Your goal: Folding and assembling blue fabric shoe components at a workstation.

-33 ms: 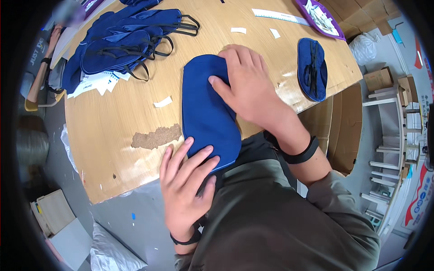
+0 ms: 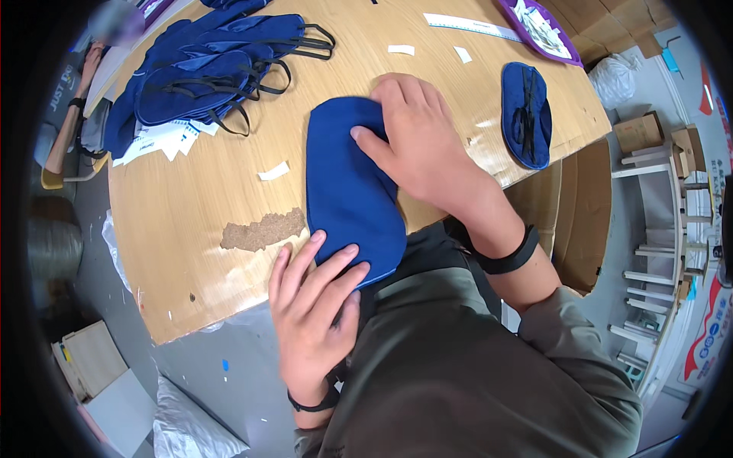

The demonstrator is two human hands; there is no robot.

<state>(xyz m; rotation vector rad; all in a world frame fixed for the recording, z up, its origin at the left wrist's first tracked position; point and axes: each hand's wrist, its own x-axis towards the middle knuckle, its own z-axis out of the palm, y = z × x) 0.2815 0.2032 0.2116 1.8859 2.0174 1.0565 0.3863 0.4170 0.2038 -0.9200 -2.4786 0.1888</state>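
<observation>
A dark blue fabric sleep mask (image 2: 347, 179) lies lengthwise in front of me, its near end over the table's front edge. My right hand (image 2: 424, 145) is closed on its far right side, the thumb on top and the fingers curled at the edge; the fingertips are partly hidden. At the near left edge, my left hand (image 2: 317, 313) rests with its fingers spread on the cloth and the thumb apart, below the near edge. Another blue sleep mask (image 2: 540, 114) with black straps bundled on it lies at the right.
Blue masks with black elastic straps (image 2: 195, 88) are heaped at the far left on white papers (image 2: 164, 140). White slips, a ruler (image 2: 473, 27) and a purple basket (image 2: 574, 58) sit farther back. A worn patch (image 2: 263, 230) marks the wooden table. A cardboard box (image 2: 584, 221) stands at the right.
The mask's far edge has shifted slightly toward me. Both hands stay almost in place.
</observation>
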